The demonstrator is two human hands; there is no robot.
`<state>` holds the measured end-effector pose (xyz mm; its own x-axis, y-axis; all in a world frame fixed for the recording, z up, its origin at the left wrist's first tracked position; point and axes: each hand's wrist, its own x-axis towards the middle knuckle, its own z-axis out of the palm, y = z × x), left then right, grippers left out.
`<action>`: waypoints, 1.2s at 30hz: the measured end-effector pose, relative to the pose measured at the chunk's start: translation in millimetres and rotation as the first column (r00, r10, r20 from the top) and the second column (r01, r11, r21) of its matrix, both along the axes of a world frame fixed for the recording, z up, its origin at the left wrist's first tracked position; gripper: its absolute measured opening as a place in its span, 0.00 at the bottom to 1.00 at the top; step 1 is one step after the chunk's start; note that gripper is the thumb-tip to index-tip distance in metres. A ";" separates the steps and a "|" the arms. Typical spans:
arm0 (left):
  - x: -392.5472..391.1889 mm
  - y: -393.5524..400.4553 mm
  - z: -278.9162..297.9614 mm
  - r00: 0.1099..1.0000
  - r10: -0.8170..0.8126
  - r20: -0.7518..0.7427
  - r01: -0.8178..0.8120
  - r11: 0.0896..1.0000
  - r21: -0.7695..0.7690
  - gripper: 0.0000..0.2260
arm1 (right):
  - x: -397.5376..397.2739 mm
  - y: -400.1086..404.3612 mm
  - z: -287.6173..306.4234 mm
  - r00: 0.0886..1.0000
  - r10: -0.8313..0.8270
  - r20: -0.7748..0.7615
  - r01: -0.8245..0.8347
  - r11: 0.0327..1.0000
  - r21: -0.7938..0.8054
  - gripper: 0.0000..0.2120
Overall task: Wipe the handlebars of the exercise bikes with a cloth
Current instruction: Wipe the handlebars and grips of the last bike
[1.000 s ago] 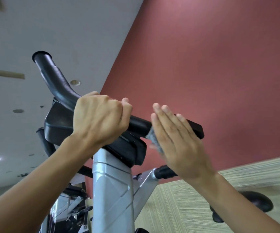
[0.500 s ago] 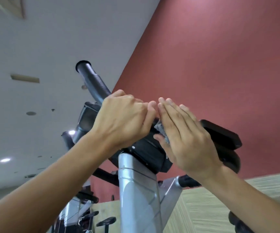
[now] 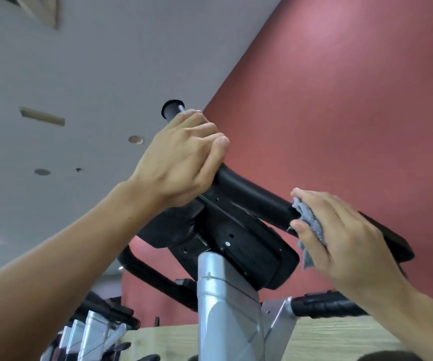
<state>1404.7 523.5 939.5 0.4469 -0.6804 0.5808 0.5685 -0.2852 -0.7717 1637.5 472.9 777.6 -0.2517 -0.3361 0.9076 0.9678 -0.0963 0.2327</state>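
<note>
Exercise bike handlebar (image 3: 251, 195), black, on silver post (image 3: 225, 308)
Left hand (image 3: 181, 162) gripping bar's upper end; right hand (image 3: 345, 238) pressing grey cloth (image 3: 311, 222) against lower bar; red wall (image 3: 340, 100), white ceiling (image 3: 80, 74), pale wood panel (image 3: 327, 340) behind

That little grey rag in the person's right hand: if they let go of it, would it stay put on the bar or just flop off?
Probably flop. The grey cloth bunches and folds under the right hand, and a loose corner hangs down, so it looks soft and limp. The black handlebar is rounded and looks smooth, so an unpressed cloth would likely slide off. It seems very light.
</note>
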 end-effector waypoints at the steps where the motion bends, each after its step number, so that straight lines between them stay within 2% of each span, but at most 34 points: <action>1: 2.7 1.6 -1.5 0.999 -0.040 0.012 0.040 0.999 -0.009 0.25 | -2.3 -0.4 1.3 1.000 0.020 -0.022 -0.020 1.000 -0.001 0.25; 6: 14.0 5.4 -7.2 0.986 -0.152 0.075 0.154 0.988 -0.020 0.24 | -69.9 -1.7 55.2 0.988 0.153 -0.024 -0.154 0.980 -0.126 0.23; 9: 15.2 0.1 -8.5 0.978 -0.181 0.107 0.186 0.982 -0.042 0.22 | -71.6 -5.5 60.9 0.976 0.215 -0.029 -0.217 0.964 -0.152 0.21; 13: 28.4 -9.5 -27.1 0.983 -0.144 0.115 0.147 0.989 -0.014 0.21 | -28.0 -13.7 16.0 0.971 0.192 -0.140 -0.211 0.967 -0.143 0.18; 18: 30.0 -20.7 -33.5 0.995 -0.055 0.083 0.061 0.996 -0.064 0.26 | -6.5 -18.5 -4.6 0.981 0.060 -0.185 -0.105 0.964 -0.243 0.26; 20: 28.4 -22.0 -29.9 1.000 -0.007 0.027 0.009 0.995 -0.099 0.26 | -12.9 -17.4 0.6 0.972 0.090 -0.219 -0.143 0.961 -0.238 0.23; 22: 27.2 -25.0 -26.6 0.997 0.065 -0.038 -0.070 0.984 -0.165 0.22 | -19.4 -22.2 12.3 0.940 0.132 -0.314 -0.219 0.940 -0.261 0.19; 24: 26.2 -29.5 -24.4 0.987 0.132 -0.093 -0.149 0.965 -0.218 0.20 | -32.0 -31.5 33.2 0.901 0.167 -0.401 -0.318 0.882 -0.347 0.18; 26: 22.9 -34.7 -22.3 0.967 0.193 -0.165 -0.233 0.932 -0.279 0.18 | -51.0 -37.2 54.7 0.877 0.228 -0.424 -0.418 0.796 -0.437 0.16; 30: 20.5 -55.3 -17.2 0.866 0.376 -0.329 -0.489 0.775 -0.400 0.19 | -65.9 -43.8 72.8 0.856 0.243 -0.457 -0.492 0.658 -0.571 0.14; 32: 20.9 -72.5 -11.2 0.806 0.441 -0.395 -0.586 0.685 -0.433 0.17 | -50.0 -52.4 71.3 0.870 0.158 -0.468 -0.461 0.599 -0.655 0.15; 33: 22.0 -80.2 -9.4 0.778 0.455 -0.434 -0.624 0.646 -0.440 0.15 | -39.4 -57.1 71.0 0.889 0.067 -0.454 -0.408 0.565 -0.717 0.18; 36: 27.2 -89.8 -5.5 0.716 0.438 -0.543 -0.690 0.563 -0.455 0.14 | -18.1 -66.7 73.6 0.926 -0.202 -0.318 -0.202 0.445 -0.872 0.25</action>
